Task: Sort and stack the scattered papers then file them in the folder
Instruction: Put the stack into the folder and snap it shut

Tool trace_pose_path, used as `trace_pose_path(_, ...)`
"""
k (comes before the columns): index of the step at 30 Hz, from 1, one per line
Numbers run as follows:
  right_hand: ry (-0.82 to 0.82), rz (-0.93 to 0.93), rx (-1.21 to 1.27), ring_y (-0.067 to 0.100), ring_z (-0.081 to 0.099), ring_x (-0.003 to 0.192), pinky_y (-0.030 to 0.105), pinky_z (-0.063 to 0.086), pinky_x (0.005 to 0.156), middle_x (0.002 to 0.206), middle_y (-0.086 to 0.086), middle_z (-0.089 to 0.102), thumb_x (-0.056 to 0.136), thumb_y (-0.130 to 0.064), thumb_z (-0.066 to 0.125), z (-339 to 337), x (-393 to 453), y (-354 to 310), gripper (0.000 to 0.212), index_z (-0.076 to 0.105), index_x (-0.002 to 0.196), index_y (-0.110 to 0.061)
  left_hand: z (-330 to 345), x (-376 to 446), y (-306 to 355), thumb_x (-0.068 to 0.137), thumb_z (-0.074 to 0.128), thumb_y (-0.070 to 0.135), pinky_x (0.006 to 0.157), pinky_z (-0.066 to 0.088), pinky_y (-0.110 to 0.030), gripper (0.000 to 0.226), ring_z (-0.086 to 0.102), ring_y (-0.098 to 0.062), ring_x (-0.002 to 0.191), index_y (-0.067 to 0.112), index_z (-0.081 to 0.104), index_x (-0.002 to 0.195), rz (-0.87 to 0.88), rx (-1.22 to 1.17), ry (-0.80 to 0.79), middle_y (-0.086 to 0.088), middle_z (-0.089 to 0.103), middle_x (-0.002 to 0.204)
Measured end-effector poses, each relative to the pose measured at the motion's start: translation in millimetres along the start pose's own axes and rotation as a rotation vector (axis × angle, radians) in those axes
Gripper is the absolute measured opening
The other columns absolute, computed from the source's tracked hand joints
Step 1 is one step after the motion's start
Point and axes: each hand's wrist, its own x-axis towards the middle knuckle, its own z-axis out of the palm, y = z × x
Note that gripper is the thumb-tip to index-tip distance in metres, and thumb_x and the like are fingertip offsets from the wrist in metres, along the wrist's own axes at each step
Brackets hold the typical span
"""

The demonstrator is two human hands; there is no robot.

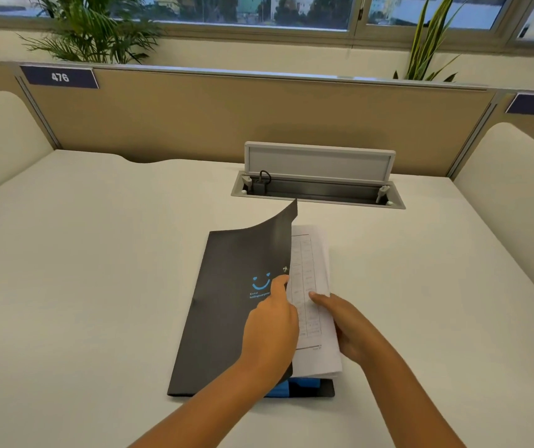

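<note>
Filing step: the left hand [272, 321] pinches the black folder [226, 305] cover's raised edge while the right hand [346, 328] grips the paper stack [315, 286] lying inside; squaring the sheets before lowering the cover would likely prevent creasing.

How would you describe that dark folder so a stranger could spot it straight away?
On the white desk, in front of the open grey cable box by the tan partition, lies a black folder with a blue smiley face on its cover. The left hand lifts that cover while the right hand holds the printed papers inside. It is the only dark thing on the desk.
</note>
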Motion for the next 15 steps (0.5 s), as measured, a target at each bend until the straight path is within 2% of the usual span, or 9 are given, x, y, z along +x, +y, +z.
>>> trace_pose_path(2,0.014,0.000,-0.106,0.024,0.066,0.087,0.032,0.056,0.063,0.099,0.010,0.067,0.088,-0.018,0.057,6.1,3.4,2.7,0.027,0.052,0.114,-0.019,7.2,-1.3,2.7,0.095,0.036,0.027,0.075,0.057,-0.030,0.041,0.065,-0.017,0.086,0.023,0.027,0.135,-0.008,0.021,-0.036,-0.004,0.060,0.112)
trace_pose_path(5,0.007,0.006,-0.176,0.017,0.064,0.078,0.025,0.051,0.054,0.084,0.003,0.066,0.090,-0.022,0.056,20.5,10.2,13.4,0.008,0.056,0.098,-0.023,15.5,1.1,4.7,0.095,0.041,0.026,0.091,0.051,-0.034,0.052,0.061,-0.019,0.101,0.020,0.019,0.141,-0.027,0.133,-0.081,-0.008,0.056,0.121)
trace_pose_path(8,0.021,-0.018,-0.189,0.015,0.065,0.075,0.022,0.051,0.054,0.078,0.000,0.069,0.092,-0.024,0.051,18.1,14.4,18.9,0.007,0.058,0.092,-0.026,16.2,1.8,1.4,0.095,0.039,0.029,0.094,0.049,-0.032,0.053,0.060,-0.018,0.107,0.023,0.015,0.143,0.020,0.114,-0.067,-0.005,0.057,0.126)
trace_pose_path(10,-0.004,-0.021,-0.187,0.014,0.069,0.074,0.021,0.053,0.057,0.075,0.000,0.072,0.093,-0.026,0.050,12.9,12.3,19.9,0.016,0.065,0.089,-0.024,11.4,0.1,-2.1,0.095,0.039,0.034,0.098,0.044,-0.028,0.055,0.055,-0.016,0.117,0.027,0.013,0.143,0.068,-0.020,-0.062,0.002,0.052,0.136)
trace_pose_path(12,-0.029,-0.028,-0.182,0.018,0.069,0.083,0.028,0.056,0.067,0.086,0.004,0.074,0.089,-0.031,0.056,9.0,12.9,24.9,0.015,0.069,0.093,-0.024,2.8,4.7,-13.2,0.092,0.043,0.041,0.098,0.036,-0.023,0.059,0.045,-0.013,0.127,0.029,0.016,0.143,0.065,-0.143,-0.046,0.008,0.042,0.144)
trace_pose_path(15,0.017,-0.053,-0.164,0.023,0.068,0.092,0.034,0.057,0.076,0.094,0.005,0.073,0.087,-0.029,0.059,7.1,16.0,29.4,0.017,0.068,0.101,-0.024,-17.7,24.3,-50.0,0.089,0.050,0.034,0.102,0.033,-0.027,0.056,0.041,-0.021,0.130,0.013,0.031,0.138,-0.047,-0.081,0.178,-0.004,0.043,0.142)
